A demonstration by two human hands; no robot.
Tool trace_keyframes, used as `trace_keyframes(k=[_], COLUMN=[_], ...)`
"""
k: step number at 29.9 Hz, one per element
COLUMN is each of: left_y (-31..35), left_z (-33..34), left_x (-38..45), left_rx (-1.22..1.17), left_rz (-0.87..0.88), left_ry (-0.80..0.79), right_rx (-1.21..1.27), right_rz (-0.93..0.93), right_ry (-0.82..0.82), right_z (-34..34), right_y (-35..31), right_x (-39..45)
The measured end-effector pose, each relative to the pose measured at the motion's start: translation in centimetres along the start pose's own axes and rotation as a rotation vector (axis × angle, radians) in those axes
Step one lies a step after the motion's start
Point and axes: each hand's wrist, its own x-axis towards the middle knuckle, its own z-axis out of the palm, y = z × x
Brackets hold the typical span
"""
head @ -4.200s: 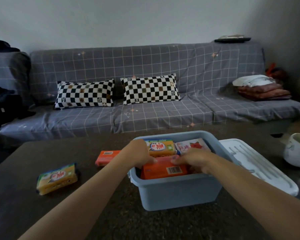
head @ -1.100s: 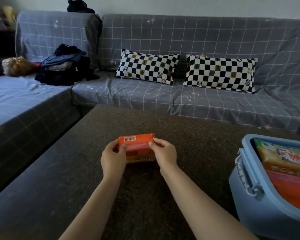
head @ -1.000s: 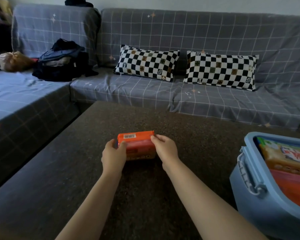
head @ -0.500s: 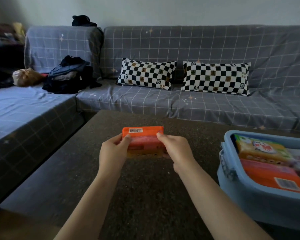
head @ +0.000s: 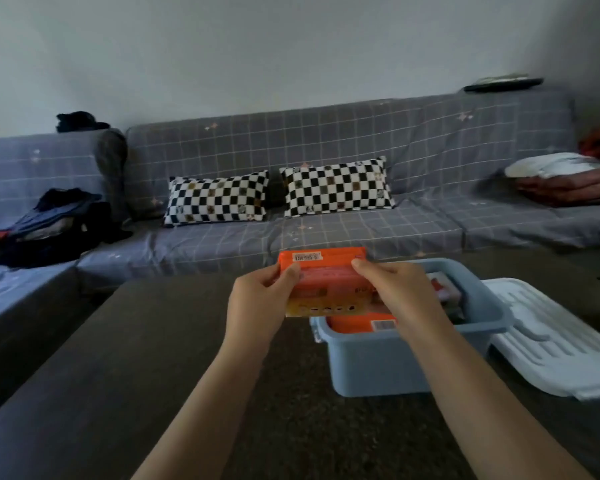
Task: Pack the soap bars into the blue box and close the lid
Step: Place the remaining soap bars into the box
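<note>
Since half a second ago: orange soap bar (head: pixel 323 282) now being carried in front of the near left corner of the blue box (head: pixel 388 365), no longer well left of it; box now lying nearer the middle of the view.

Sofa (head: pixel 326 188), grey, grid-patterned: running along the far wall and turning down the left side.
Counter (head: pixel 153 358), dark, speckled: carrying the box and the lid.
Lid (head: pixel 561 344), white, ribbed: lying flat just right of the box, its near corner overhanging toward the viewer.
Blue box: sitting open on the counter, right of centre; another orange pack (head: pixel 361 323) showing inside against the near wall, and a white-and-red pack (head: pixel 445 289) showing farther back. Much of the interior is being hidden by the right hand and the held bar.
Two checkered cushions (head: pixel 219 199) (head: pixel 336 187): leaning side by side on the sofa seat.
Dark bag and clothes (head: pixel 49 223): piled on the left sofa section.
Folded blankets (head: pixel 568 181): stacked at the right end.
Left hand (head: pixel 260 303) and right hand (head: pixel 395 289): each gripping one end of the orange soap bar, thumbs on the near face, holding it upright above the counter with the barcode edge uppermost.
</note>
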Motion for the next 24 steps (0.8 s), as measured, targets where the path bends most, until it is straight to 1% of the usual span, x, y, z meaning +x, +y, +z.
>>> trace_keyframes(k=[6, 9, 12, 15, 18, 21, 24], left_y=[1.2, 0.8, 0.0, -0.9, -1.8, -2.5, -2.6], left_z=[8.4, 11.9, 14.5, 16.2, 16.8, 16.8, 16.6], left_x=[-0.3, 0.2, 1.2, 2.2, 3.0, 4.0, 4.7], left_rx=[-0.028, -0.046, -0.043, 0.009, 0.067, 0.121, 0.216], left_rz=[-0.035, -0.064, -0.122, -0.113, -0.113, -0.138, -0.127], left_ry=[-0.13, -0.177, -0.221, -0.281, -0.301, -0.34, -0.37], right_rx=[-0.005, 0.02, -0.053, -0.147, -0.246, -0.385, -0.43], right_rz=[0.067, 0.13, 0.173, 0.205, 0.239, 0.269, 0.305], right_ry=[0.119, 0.174, 0.206, 0.187, 0.158, 0.107, 0.031], right_z=[-8.2, -10.6, -12.1, -13.1, -13.5, -13.5, -13.7], right_y=[2.2, 3.8, 5.2, 6.1, 6.5, 6.7, 6.7], right_x=[0.8, 2.1, 3.5, 5.0, 6.3, 7.4, 8.4])
